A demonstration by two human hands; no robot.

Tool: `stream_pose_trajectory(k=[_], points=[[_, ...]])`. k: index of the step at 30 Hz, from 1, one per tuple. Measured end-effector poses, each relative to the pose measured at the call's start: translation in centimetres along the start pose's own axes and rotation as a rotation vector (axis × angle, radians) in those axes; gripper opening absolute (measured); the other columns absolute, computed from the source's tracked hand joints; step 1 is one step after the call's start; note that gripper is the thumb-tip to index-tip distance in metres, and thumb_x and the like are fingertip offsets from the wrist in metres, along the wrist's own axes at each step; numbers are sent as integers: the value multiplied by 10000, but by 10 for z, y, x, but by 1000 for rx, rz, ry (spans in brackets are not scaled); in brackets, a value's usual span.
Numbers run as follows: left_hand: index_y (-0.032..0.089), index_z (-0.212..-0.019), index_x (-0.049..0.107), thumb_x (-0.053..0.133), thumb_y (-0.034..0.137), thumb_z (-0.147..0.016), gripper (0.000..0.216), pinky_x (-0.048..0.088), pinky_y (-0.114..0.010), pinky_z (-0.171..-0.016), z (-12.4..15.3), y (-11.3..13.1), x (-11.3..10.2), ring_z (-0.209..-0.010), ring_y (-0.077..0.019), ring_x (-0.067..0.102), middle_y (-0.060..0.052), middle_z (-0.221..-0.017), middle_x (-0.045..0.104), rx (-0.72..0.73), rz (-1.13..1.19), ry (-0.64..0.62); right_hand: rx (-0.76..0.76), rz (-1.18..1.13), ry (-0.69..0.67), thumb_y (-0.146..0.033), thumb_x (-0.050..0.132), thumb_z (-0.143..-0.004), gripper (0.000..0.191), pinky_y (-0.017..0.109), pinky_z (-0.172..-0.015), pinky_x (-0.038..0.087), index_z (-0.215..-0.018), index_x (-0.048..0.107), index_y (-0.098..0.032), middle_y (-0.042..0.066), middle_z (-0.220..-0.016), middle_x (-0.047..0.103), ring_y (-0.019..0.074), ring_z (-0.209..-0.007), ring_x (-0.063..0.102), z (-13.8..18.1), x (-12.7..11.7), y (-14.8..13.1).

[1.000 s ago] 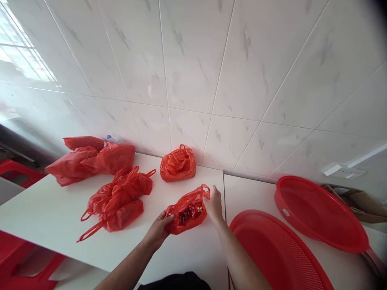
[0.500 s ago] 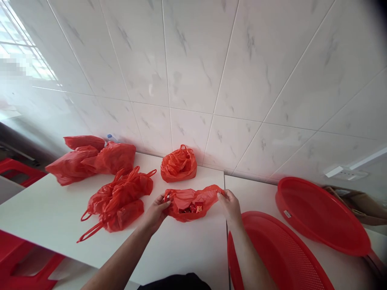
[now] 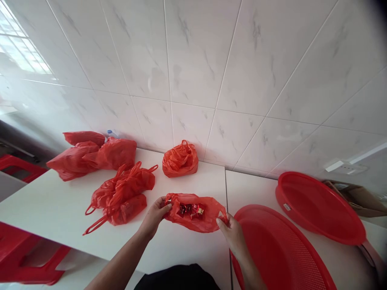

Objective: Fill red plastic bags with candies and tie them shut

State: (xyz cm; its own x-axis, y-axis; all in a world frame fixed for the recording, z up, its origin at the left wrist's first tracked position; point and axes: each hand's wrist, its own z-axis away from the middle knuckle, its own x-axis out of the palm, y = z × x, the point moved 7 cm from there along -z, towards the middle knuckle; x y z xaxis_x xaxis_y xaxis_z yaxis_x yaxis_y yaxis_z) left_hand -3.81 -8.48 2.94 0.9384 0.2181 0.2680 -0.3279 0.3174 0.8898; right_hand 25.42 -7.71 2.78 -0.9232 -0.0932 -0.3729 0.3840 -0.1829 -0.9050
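A small red plastic bag lies on the white table, stretched open between both hands. Inside it I see a few small red wrapped candies. My left hand pinches the bag's left edge. My right hand grips the bag's right edge, just beside the near red tray.
Three more red bags rest on the table: a tied one near the wall, a crumpled one at centre left, a large one at far left. A second red round tray sits at right. Red stools stand lower left.
The bag has been pulled wider open and lower toward me. My right hand moved down and nearer, to the tray's edge; the candies now show plainly.
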Motion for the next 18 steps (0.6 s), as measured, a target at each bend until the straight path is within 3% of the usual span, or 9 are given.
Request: stream_pose_trajectory(k=[3,7,12,18], points=[[177,-934,607,769,378,-653,382,482,-287,-693,0,5,-8,-744,-169,642,-37,-875,705,32,-49,46,3,16,32,-435,547,-795,239,301,-698,450,-888,568,-216,26,-825,648,207,-775,588,1,0,-5],[177,-852,595,758,381,-657,326,461,-282,-683,-2,10,-15,-692,-154,618,-14,-800,689,60,-96,32,-2,5,50,-442,526,-802,213,281,-676,438,-828,541,-232,3,-783,621,190,-739,576,7,1,-21],[181,-787,585,728,391,-694,271,435,-280,-678,-5,22,-20,-663,-154,589,4,-723,667,72,-219,-26,-7,6,111,-501,539,-799,316,245,-590,360,-673,413,-240,-38,-671,455,144,-638,433,16,4,-36],[185,-809,614,714,388,-721,242,438,-294,-703,-8,38,-20,-725,-195,630,-25,-745,695,87,-340,-98,-1,33,200,-520,514,-825,376,243,-564,306,-654,328,-242,-47,-645,326,133,-607,325,24,5,-47]])
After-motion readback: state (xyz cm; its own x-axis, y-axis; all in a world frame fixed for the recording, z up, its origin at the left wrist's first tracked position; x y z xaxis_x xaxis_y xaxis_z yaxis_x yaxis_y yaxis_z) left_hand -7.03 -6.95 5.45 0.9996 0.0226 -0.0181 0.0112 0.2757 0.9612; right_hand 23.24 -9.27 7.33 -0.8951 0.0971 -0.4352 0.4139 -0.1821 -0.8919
